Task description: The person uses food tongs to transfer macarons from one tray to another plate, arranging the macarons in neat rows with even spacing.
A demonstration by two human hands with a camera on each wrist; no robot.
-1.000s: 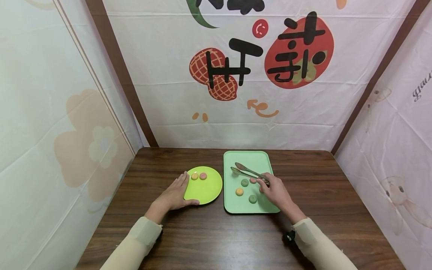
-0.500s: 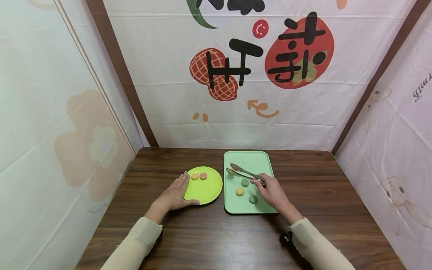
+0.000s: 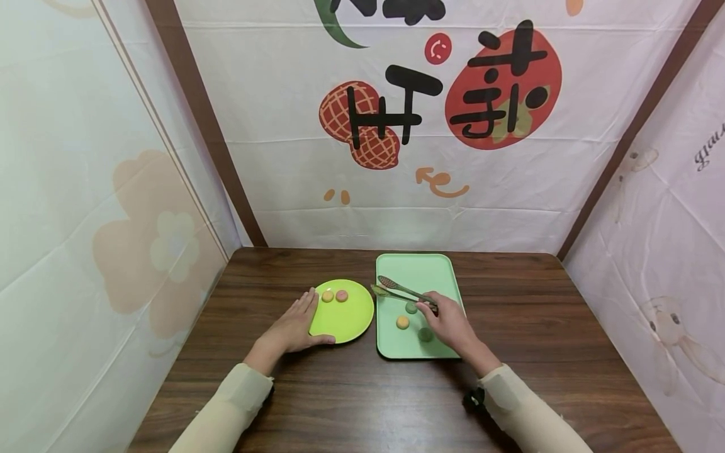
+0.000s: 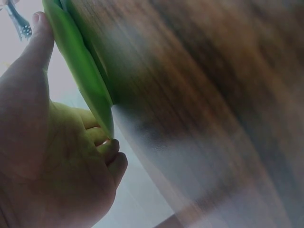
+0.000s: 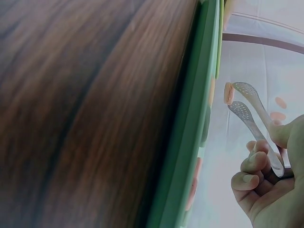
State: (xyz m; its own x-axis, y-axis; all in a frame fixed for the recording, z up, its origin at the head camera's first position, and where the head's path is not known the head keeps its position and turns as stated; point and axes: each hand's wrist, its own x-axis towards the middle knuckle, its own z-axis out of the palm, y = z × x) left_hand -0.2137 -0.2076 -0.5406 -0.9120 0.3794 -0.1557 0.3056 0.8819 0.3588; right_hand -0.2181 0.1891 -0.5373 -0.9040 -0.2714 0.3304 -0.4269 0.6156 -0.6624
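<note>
My right hand (image 3: 450, 324) grips a pair of metal tongs (image 3: 404, 290) with perforated tips, over the green tray. At the tips of the tongs sits a pinkish-orange macaron (image 5: 229, 93), plain in the right wrist view. My left hand (image 3: 293, 324) lies along the left rim of the yellow-green plate (image 3: 342, 321), fingers extended at its side and thumb at its front edge. On the plate are a yellow macaron (image 3: 327, 296) and a pink macaron (image 3: 342, 296).
The green tray (image 3: 419, 267) right of the plate bears a yellow macaron (image 3: 402, 322) and two green macarons, one nearer the front (image 3: 425, 335). Its right part is hidden by my right hand. Printed cloth walls surround the wooden table (image 3: 362, 402).
My right hand has moved left with the tongs and the macaron, bringing the tips to the tray's left edge near the plate. The left hand and plate stay in place.
</note>
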